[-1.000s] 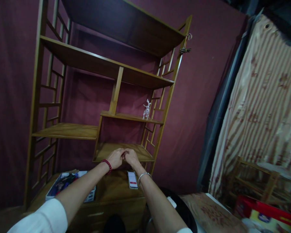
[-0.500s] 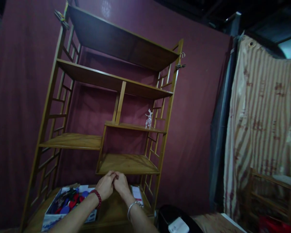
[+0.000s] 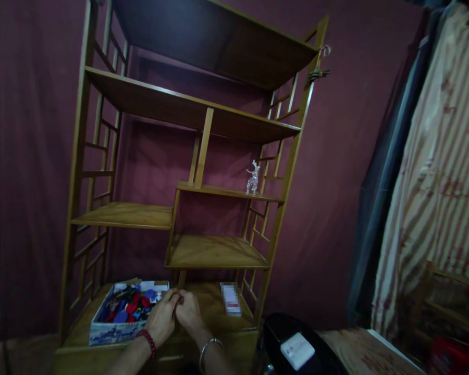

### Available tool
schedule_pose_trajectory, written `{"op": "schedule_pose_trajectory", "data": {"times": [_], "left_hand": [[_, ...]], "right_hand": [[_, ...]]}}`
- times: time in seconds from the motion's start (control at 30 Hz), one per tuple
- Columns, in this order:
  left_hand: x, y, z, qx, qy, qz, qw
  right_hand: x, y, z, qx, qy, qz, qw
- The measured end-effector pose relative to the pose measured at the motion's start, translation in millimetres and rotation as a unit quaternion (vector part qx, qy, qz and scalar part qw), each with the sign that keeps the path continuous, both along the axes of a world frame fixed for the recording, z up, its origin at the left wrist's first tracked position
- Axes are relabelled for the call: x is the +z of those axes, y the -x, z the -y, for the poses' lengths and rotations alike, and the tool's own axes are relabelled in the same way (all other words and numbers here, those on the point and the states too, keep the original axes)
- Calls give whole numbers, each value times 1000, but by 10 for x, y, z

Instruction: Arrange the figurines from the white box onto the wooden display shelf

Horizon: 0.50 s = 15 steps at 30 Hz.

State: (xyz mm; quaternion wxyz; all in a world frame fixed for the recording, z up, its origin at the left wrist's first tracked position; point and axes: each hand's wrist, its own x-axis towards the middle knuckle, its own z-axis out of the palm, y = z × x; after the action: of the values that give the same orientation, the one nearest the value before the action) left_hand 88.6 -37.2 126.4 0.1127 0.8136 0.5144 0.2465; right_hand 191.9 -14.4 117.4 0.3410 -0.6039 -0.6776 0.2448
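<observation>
Item: wooden shelf unit (image 3: 203,198) against a maroon cloth backdrop; its base surface serves as the desk (image 3: 203,299).

Hands: left hand (image 3: 162,317), red bead bracelet at the wrist, and right hand (image 3: 188,312), metal bangle at the wrist, are pressed together fingertip to fingertip low over the desk front. Fingers are curled closed; whether a small thing is pinched between them cannot be told, since nothing shows between the fingers.

Nearest things: box (image 3: 101,333) of red, blue and dark small pieces, just left of the left hand, on the desk. Phone (image 3: 230,299) lying flat on the desk, near the right hand but apart from it.

Also present: glass deer (image 3: 252,178) upright on the middle right shelf, near its edge. Black round object carrying a white pad (image 3: 297,350) at lower right. Striped curtain (image 3: 445,172) at right. Clip (image 3: 318,73) on the upper right post.

Risks, as judged: a forearm swung left could catch the box rim and spill pieces; a sweep to the right could push the phone toward the desk edge; a knock to the frame could topple the deer, which looks light and fragile. Dim light makes small pieces easy to lose.

Writing: none readable. The phone screen is blurred; the box side shows a blue pattern, no legible text.
</observation>
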Motion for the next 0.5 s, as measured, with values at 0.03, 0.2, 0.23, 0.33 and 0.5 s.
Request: {"op": "schedule_pose_trajectory", "data": {"times": [0.03, 0.2, 0.23, 0.33, 0.5], "left_hand": [[-49, 32, 5, 9, 15, -11, 1000], [-344, 189, 32, 26, 21, -11, 999], [-415, 220, 31, 31, 15, -6, 999], [-614, 315, 22, 45, 23, 3, 999], [-860, 470, 3, 55, 16, 1, 998]], "right_hand": [[-48, 32, 3, -5, 9, 10, 1000], [-200, 197, 39, 43, 34, 62, 997], [-227, 229, 37, 45, 43, 78, 995], [-323, 327, 29, 59, 53, 105, 991], [-500, 483, 38, 71, 58, 113, 989]]}}
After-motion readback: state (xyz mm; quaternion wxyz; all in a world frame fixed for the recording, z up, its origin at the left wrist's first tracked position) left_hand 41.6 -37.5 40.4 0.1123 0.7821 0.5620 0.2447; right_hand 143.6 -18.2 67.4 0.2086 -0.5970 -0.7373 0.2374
